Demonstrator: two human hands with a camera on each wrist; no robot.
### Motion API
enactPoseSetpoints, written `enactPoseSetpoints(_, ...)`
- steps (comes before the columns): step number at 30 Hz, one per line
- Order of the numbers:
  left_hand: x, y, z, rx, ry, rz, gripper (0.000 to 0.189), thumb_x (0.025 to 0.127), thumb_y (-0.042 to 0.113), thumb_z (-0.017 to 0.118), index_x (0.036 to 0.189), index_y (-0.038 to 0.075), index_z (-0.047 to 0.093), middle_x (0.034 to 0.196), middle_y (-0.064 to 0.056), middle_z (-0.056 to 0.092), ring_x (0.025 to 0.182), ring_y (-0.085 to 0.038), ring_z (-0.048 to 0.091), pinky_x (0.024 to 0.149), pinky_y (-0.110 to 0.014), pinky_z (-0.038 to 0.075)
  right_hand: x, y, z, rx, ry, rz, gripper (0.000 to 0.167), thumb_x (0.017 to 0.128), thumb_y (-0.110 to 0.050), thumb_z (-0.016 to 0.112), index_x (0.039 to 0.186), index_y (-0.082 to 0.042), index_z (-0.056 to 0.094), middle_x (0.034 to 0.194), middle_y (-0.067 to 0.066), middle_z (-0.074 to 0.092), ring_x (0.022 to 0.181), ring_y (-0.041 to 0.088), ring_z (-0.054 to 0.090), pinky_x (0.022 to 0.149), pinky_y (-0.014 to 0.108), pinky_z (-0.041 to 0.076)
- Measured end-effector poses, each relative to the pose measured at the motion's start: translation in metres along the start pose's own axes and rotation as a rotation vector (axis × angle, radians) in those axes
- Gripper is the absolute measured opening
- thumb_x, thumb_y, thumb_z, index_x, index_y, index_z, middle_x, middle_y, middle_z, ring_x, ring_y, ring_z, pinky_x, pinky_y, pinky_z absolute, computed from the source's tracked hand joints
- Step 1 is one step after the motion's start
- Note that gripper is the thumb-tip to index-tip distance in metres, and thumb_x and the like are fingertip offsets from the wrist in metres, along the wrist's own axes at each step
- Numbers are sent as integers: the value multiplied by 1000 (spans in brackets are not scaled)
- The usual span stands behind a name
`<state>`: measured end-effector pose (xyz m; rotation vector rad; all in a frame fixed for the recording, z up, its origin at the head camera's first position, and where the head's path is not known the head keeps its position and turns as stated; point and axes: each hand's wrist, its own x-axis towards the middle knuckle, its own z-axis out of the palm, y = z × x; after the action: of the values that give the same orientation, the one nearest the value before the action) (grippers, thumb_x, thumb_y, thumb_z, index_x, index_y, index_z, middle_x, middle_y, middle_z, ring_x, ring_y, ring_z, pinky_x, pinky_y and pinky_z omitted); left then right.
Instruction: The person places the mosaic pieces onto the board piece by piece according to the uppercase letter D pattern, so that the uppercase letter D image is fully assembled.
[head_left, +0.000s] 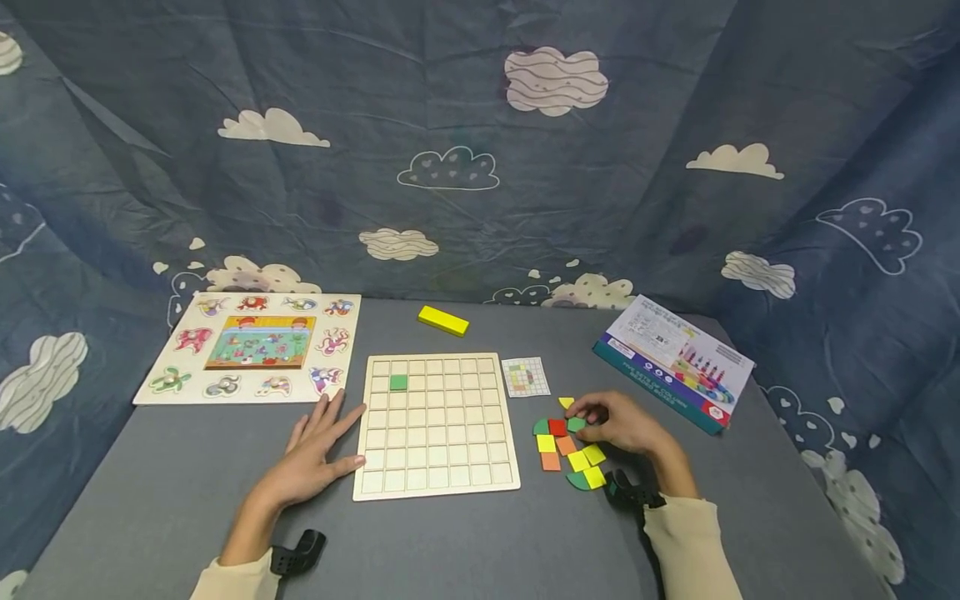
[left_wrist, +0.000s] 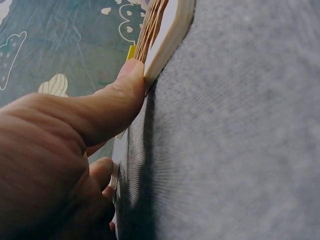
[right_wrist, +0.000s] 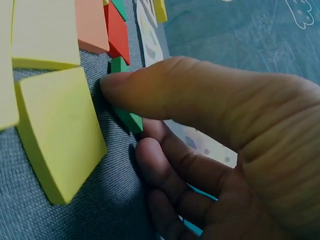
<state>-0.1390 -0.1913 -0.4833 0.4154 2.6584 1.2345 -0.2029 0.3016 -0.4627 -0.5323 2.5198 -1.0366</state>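
Note:
A wooden grid board point(head_left: 437, 458) lies flat on the table, with one green square tile point(head_left: 398, 382) in its upper left part. My left hand point(head_left: 313, 454) rests at the board's left edge, fingers spread; in the left wrist view its thumb point(left_wrist: 127, 87) touches the board's side. Right of the board, my right hand point(head_left: 626, 423) pinches a green tile point(head_left: 576, 424) between thumb and index finger, at table level. Around it lie a red tile point(head_left: 557, 427), orange tiles point(head_left: 551, 462), yellow tiles point(head_left: 594, 454) and rounded green tiles point(head_left: 578, 481). The fingers partly hide the pinched tile.
A small pattern card point(head_left: 526, 377) lies at the board's upper right. Behind the board is a yellow bar point(head_left: 443, 321). An animal picture board point(head_left: 176, 367) lies at the left, a game box point(head_left: 672, 362) at the back right. A cloud-printed cloth point(head_left: 450, 100) hangs behind.

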Motion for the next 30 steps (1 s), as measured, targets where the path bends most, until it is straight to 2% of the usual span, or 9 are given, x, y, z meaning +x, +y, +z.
enactPoseSetpoints(10, 1, -3, -1, -15, -22, 8, 77, 91, 27, 73, 156, 12, 37, 167, -23, 3, 153, -45, -11, 116, -66, -12, 0, -8, 0, -32, 47, 23, 25, 88, -8, 75, 111, -3, 73, 92, 6, 64, 80, 19, 55, 66, 23, 47)
enactPoseSetpoints(16, 2, -4, -1, -16, -20, 13, 77, 89, 29, 75, 155, 12, 39, 167, -24, 5, 153, -46, -10, 116, -68, -11, 3, -20, 0, -50, 88, 20, 25, 87, -5, 74, 112, -4, 73, 96, 7, 67, 80, 19, 55, 66, 24, 47)
enactPoseSetpoints(24, 1, -3, -6, 18, 10, 41, 78, 86, 30, 78, 153, 10, 43, 165, -28, 11, 152, -51, -3, 114, -71, -4, 21, -45, 9, -97, 91, -11, 19, 85, -5, 75, 104, -6, 74, 82, 2, 61, 73, 16, 52, 62, 24, 42)
enactPoseSetpoints(30, 1, -2, -4, 8, 7, 30, 80, 86, 31, 79, 152, 5, 42, 165, -27, 11, 152, -50, -2, 115, -70, -5, 34, -59, 17, -120, 90, -13, 18, 85, -8, 77, 102, -7, 73, 80, 2, 60, 73, 16, 52, 61, 24, 41)
